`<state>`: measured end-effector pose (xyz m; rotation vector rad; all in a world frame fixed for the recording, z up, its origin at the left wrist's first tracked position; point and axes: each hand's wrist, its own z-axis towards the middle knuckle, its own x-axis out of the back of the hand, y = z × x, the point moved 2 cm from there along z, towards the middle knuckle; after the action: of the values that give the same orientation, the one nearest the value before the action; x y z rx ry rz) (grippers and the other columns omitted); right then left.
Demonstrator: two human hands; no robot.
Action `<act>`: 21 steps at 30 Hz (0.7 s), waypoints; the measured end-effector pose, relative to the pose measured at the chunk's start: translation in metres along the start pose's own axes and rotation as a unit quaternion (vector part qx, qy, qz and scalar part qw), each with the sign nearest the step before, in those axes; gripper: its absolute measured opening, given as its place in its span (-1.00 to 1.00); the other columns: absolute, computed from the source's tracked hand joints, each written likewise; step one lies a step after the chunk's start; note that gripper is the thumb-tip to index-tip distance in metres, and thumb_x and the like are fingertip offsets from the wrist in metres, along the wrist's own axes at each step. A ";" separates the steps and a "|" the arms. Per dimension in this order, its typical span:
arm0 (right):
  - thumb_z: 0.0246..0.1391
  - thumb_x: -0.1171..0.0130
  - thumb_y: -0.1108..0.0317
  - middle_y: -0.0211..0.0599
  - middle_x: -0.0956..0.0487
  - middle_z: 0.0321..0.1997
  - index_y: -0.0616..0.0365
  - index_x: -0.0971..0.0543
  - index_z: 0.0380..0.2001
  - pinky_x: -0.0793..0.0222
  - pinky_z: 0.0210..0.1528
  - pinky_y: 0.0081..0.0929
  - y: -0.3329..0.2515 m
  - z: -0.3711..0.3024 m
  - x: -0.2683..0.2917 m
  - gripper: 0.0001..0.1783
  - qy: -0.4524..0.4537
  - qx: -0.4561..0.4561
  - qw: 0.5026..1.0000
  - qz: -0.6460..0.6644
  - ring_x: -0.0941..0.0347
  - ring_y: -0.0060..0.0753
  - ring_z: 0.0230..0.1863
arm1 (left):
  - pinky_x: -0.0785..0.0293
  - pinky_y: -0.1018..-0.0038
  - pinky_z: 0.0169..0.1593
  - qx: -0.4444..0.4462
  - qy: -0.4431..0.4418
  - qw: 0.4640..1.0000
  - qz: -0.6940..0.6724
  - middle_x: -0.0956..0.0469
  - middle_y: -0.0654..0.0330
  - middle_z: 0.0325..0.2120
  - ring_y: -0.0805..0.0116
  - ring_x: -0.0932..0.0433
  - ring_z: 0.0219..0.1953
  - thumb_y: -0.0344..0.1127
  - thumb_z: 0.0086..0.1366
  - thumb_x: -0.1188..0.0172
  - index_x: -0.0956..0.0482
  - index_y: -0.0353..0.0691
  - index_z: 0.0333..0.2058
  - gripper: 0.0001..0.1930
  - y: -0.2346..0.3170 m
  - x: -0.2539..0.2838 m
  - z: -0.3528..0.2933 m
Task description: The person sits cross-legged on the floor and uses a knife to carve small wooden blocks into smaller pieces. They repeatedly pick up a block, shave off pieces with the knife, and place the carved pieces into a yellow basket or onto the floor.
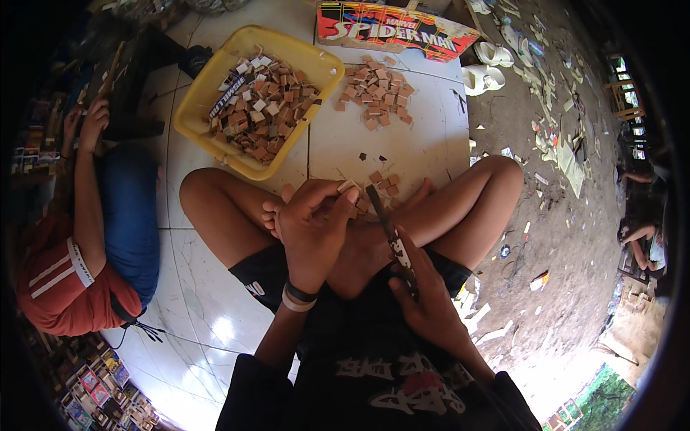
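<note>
My left hand [313, 230] is closed in a pinch over my lap. Between its thumb and fingers is a small brown wooden piece [348, 187] with a pale edge. Wrapped in my right hand [425, 298] is a long, narrow, dark blade-like tool [381, 205] with a pale-patterned grip, its tip pointing away from me and close to the piece, apparently apart from it. Whether it is a knife or a file I cannot tell. Just beyond my hands, a small heap of similar brown pieces [386, 184] lies by my crossed legs.
A yellow plastic basin [188, 118] full of brown and white pieces stands ahead to the left. Beside it lies another pile of pieces [377, 93], below a colourful printed board [395, 30]. White clogs [483, 79] rest by the littered ground. Another person [86, 266] sits at left.
</note>
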<state>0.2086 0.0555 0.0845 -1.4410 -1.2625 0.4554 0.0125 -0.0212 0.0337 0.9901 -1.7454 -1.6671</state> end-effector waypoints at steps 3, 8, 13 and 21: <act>0.25 -0.17 0.69 0.05 -0.46 0.30 0.19 -0.09 0.60 -0.43 0.23 -0.26 0.002 0.003 0.004 -0.10 -0.013 0.018 1.000 0.004 -0.53 -0.11 0.12 | -0.56 0.67 -0.19 0.024 0.012 1.000 -0.004 -0.67 0.24 -0.28 0.61 -0.65 -0.25 -0.47 0.40 -0.39 -0.65 -0.43 -0.18 -0.86 -0.001 0.000 -0.001; 0.27 -0.17 0.65 -0.01 -0.47 0.26 0.16 -0.08 0.61 -0.43 0.22 -0.28 0.004 0.004 0.009 -0.10 -0.040 0.040 0.998 0.025 -0.52 -0.17 0.07 | -0.50 0.68 -0.21 0.048 -0.010 0.999 0.011 -0.63 0.32 -0.34 0.64 -0.60 -0.30 -0.41 0.44 -0.37 -0.62 -0.38 -0.19 -0.85 0.002 0.008 -0.001; 0.29 -0.18 0.62 -0.05 -0.50 0.18 0.15 -0.08 0.61 -0.42 0.21 -0.30 0.004 0.004 0.007 -0.10 -0.038 0.042 0.998 0.021 -0.51 -0.19 0.05 | -0.53 0.65 -0.12 0.089 -0.014 0.996 0.024 -0.62 0.31 -0.28 0.60 -0.61 -0.27 -0.38 0.47 -0.34 -0.65 -0.36 -0.12 -0.84 0.003 0.015 -0.001; 0.22 -0.20 0.67 0.15 -0.48 0.26 0.24 -0.10 0.59 -0.38 0.27 -0.22 0.002 0.004 0.009 -0.09 -0.047 0.012 0.998 0.028 -0.50 0.19 0.21 | -0.46 0.69 -0.22 0.111 0.003 0.994 -0.003 -0.61 0.36 -0.37 0.69 -0.55 -0.30 -0.44 0.45 -0.33 -0.60 -0.38 -0.21 -0.88 0.013 0.014 0.000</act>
<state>0.2089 0.0660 0.0851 -1.4527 -1.2883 0.5798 0.0023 -0.0326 0.0453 1.0968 -1.9574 -1.4953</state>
